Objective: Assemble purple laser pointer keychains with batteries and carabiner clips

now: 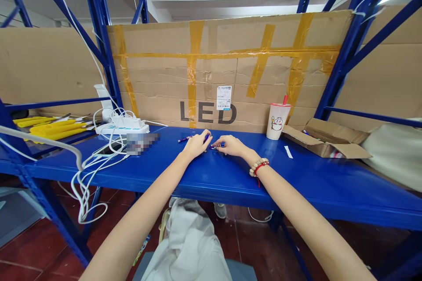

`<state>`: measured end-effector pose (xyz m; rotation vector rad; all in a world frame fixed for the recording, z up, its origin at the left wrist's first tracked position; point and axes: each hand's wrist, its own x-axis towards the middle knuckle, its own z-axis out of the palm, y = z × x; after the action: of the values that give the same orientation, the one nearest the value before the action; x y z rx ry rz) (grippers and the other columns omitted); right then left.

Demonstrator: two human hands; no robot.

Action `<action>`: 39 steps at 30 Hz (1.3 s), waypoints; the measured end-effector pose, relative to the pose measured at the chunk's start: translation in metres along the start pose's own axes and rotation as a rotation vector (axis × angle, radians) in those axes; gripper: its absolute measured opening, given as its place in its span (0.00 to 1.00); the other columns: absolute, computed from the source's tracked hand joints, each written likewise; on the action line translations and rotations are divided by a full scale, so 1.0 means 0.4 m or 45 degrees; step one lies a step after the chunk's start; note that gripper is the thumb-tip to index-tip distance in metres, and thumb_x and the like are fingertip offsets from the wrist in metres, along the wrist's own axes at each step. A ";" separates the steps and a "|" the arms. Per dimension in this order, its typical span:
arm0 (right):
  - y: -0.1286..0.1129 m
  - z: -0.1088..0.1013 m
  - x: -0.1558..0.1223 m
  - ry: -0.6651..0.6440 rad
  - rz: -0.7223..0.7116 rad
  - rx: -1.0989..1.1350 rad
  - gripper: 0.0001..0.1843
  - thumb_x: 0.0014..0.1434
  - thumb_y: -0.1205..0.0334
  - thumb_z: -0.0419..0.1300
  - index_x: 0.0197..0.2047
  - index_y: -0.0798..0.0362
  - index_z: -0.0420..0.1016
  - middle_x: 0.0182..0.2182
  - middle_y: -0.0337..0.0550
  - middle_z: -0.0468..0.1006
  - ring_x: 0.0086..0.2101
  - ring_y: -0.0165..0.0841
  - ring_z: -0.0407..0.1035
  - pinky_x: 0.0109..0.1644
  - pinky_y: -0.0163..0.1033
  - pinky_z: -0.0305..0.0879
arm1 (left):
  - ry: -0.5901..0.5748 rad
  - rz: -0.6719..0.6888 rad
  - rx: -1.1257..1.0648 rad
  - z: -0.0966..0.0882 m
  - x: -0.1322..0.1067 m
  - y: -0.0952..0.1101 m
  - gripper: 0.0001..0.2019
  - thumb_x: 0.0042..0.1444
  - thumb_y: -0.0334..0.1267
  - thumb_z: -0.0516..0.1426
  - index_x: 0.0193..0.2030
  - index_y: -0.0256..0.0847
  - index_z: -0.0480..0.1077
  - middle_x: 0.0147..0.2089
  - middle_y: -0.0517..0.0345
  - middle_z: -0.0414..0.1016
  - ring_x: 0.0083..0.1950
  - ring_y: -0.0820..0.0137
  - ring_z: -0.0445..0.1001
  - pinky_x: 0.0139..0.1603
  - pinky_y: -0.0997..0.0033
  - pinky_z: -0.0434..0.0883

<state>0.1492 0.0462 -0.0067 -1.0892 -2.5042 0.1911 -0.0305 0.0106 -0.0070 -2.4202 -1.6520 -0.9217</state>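
Observation:
Near the middle of the blue shelf top (198, 171), my left hand (197, 145) is closed with its fingers around a slim dark purple pen-like piece (206, 138). A purple pen-like stick (184, 139) shows just left of that hand; whether the two are one piece is hidden. My right hand (233, 145) sits close by on the right, apart from the left. Its thumb and fingers pinch a small dark purple pen-like piece (215, 146) with a shiny part, low over the surface. Beads and a red cord circle the right wrist.
White cables and a power strip (123, 128) crowd the left, beside yellow-handled tools (59, 128). To the right stand a paper cup (277, 122) with a red straw and an open cardboard box (325, 138). A white paper strip (288, 152) lies between. Taped cardboard (158, 83) walls the back.

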 end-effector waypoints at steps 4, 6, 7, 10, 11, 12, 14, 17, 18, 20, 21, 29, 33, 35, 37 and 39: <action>-0.003 -0.003 0.002 0.160 0.038 -0.066 0.10 0.60 0.68 0.59 0.45 0.51 0.76 0.41 0.40 0.73 0.30 0.26 0.68 0.34 0.30 0.63 | 0.024 -0.020 -0.001 -0.001 0.003 0.000 0.12 0.64 0.45 0.45 0.49 0.43 0.61 0.33 0.58 0.76 0.40 0.62 0.76 0.38 0.69 0.67; -0.004 -0.004 0.002 0.228 0.061 -0.095 0.11 0.60 0.68 0.59 0.46 0.48 0.76 0.42 0.39 0.73 0.31 0.26 0.68 0.34 0.29 0.61 | 0.027 -0.026 -0.007 -0.003 0.004 0.001 0.12 0.64 0.45 0.46 0.49 0.43 0.61 0.35 0.57 0.76 0.40 0.62 0.76 0.38 0.69 0.67; -0.005 -0.005 0.002 0.259 0.073 -0.107 0.11 0.60 0.67 0.59 0.45 0.47 0.76 0.42 0.39 0.73 0.32 0.26 0.68 0.33 0.29 0.61 | 0.030 -0.026 -0.009 -0.003 0.004 0.001 0.11 0.64 0.45 0.47 0.49 0.43 0.61 0.37 0.57 0.76 0.41 0.62 0.76 0.39 0.69 0.67; -0.009 -0.009 0.000 0.338 0.113 -0.128 0.11 0.62 0.65 0.58 0.46 0.46 0.76 0.43 0.38 0.72 0.33 0.26 0.68 0.33 0.29 0.60 | 0.046 -0.018 -0.013 -0.003 0.005 0.000 0.10 0.63 0.43 0.49 0.48 0.43 0.61 0.41 0.57 0.76 0.45 0.61 0.75 0.40 0.69 0.67; -0.011 -0.010 -0.001 0.358 0.127 -0.132 0.11 0.63 0.65 0.57 0.47 0.46 0.75 0.43 0.38 0.72 0.33 0.27 0.68 0.34 0.29 0.61 | 0.053 -0.012 -0.016 -0.003 0.005 -0.001 0.09 0.63 0.42 0.49 0.47 0.43 0.61 0.41 0.57 0.76 0.45 0.61 0.75 0.40 0.69 0.67; -0.013 -0.012 -0.002 0.373 0.141 -0.135 0.11 0.63 0.65 0.57 0.48 0.46 0.75 0.43 0.39 0.72 0.33 0.27 0.69 0.35 0.30 0.62 | 0.060 -0.004 -0.019 -0.002 0.005 -0.002 0.08 0.63 0.41 0.49 0.47 0.43 0.61 0.42 0.56 0.76 0.46 0.60 0.75 0.40 0.69 0.67; -0.017 -0.016 -0.003 0.383 0.162 -0.140 0.11 0.63 0.66 0.57 0.48 0.48 0.74 0.44 0.40 0.72 0.35 0.28 0.69 0.38 0.32 0.64 | 0.078 0.011 -0.028 -0.001 0.007 -0.005 0.08 0.63 0.39 0.49 0.47 0.43 0.60 0.41 0.56 0.75 0.45 0.61 0.75 0.40 0.69 0.67; -0.021 -0.019 -0.006 0.351 0.175 -0.148 0.09 0.63 0.66 0.57 0.47 0.53 0.74 0.43 0.42 0.73 0.38 0.30 0.69 0.44 0.37 0.66 | 0.107 0.023 -0.046 0.002 0.011 -0.010 0.07 0.63 0.37 0.48 0.47 0.42 0.59 0.40 0.56 0.75 0.43 0.62 0.75 0.41 0.69 0.67; -0.022 -0.020 -0.007 0.337 0.178 -0.151 0.09 0.63 0.66 0.58 0.46 0.54 0.74 0.43 0.43 0.73 0.39 0.30 0.69 0.46 0.39 0.66 | 0.114 0.024 -0.054 0.003 0.012 -0.012 0.07 0.63 0.36 0.48 0.47 0.42 0.58 0.40 0.55 0.75 0.43 0.62 0.75 0.41 0.69 0.66; -0.022 -0.020 -0.007 0.317 0.186 -0.156 0.08 0.63 0.66 0.58 0.45 0.55 0.74 0.44 0.44 0.73 0.41 0.32 0.68 0.48 0.41 0.65 | 0.118 0.024 -0.071 0.006 0.014 -0.015 0.06 0.62 0.35 0.49 0.46 0.41 0.57 0.40 0.54 0.75 0.43 0.62 0.75 0.42 0.68 0.66; -0.021 -0.020 -0.007 0.313 0.192 -0.158 0.08 0.62 0.66 0.58 0.45 0.55 0.74 0.44 0.44 0.73 0.43 0.32 0.68 0.49 0.42 0.65 | 0.117 0.023 -0.080 0.007 0.015 -0.017 0.06 0.62 0.35 0.49 0.46 0.41 0.57 0.40 0.54 0.75 0.43 0.62 0.75 0.43 0.68 0.66; -0.012 -0.020 -0.007 0.390 0.257 -0.162 0.10 0.64 0.67 0.55 0.48 0.55 0.73 0.45 0.44 0.72 0.45 0.34 0.66 0.49 0.43 0.65 | 0.072 0.008 -0.140 0.013 0.015 -0.022 0.06 0.63 0.37 0.49 0.45 0.42 0.56 0.39 0.55 0.74 0.41 0.63 0.75 0.38 0.71 0.67; -0.013 -0.018 -0.007 0.432 0.239 -0.130 0.11 0.65 0.68 0.54 0.47 0.52 0.75 0.45 0.42 0.71 0.45 0.34 0.67 0.46 0.38 0.66 | 0.030 0.037 -0.135 0.007 0.012 -0.018 0.04 0.61 0.39 0.51 0.41 0.43 0.59 0.38 0.58 0.74 0.41 0.65 0.75 0.39 0.72 0.66; -0.013 -0.016 -0.006 0.451 0.214 -0.094 0.12 0.64 0.69 0.54 0.45 0.49 0.76 0.44 0.41 0.72 0.44 0.33 0.67 0.44 0.35 0.65 | 0.004 0.060 -0.135 0.005 0.010 -0.016 0.04 0.61 0.40 0.51 0.39 0.43 0.61 0.37 0.60 0.74 0.41 0.66 0.75 0.39 0.73 0.66; -0.012 -0.012 -0.003 0.462 0.177 -0.043 0.11 0.63 0.69 0.55 0.44 0.48 0.77 0.44 0.40 0.72 0.41 0.32 0.68 0.42 0.34 0.65 | -0.015 0.076 -0.135 0.005 0.009 -0.015 0.04 0.61 0.41 0.52 0.39 0.44 0.62 0.37 0.61 0.74 0.41 0.66 0.75 0.40 0.73 0.66; -0.009 -0.007 0.001 0.463 0.133 0.024 0.10 0.61 0.68 0.57 0.44 0.49 0.77 0.43 0.40 0.73 0.35 0.29 0.69 0.38 0.32 0.65 | -0.028 0.086 -0.132 0.006 0.008 -0.014 0.05 0.60 0.41 0.52 0.40 0.44 0.63 0.38 0.61 0.74 0.41 0.66 0.75 0.40 0.73 0.66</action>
<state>0.1475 0.0441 -0.0030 -1.1345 -2.1221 0.0401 -0.0335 0.0167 -0.0088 -2.5445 -1.5563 -0.9977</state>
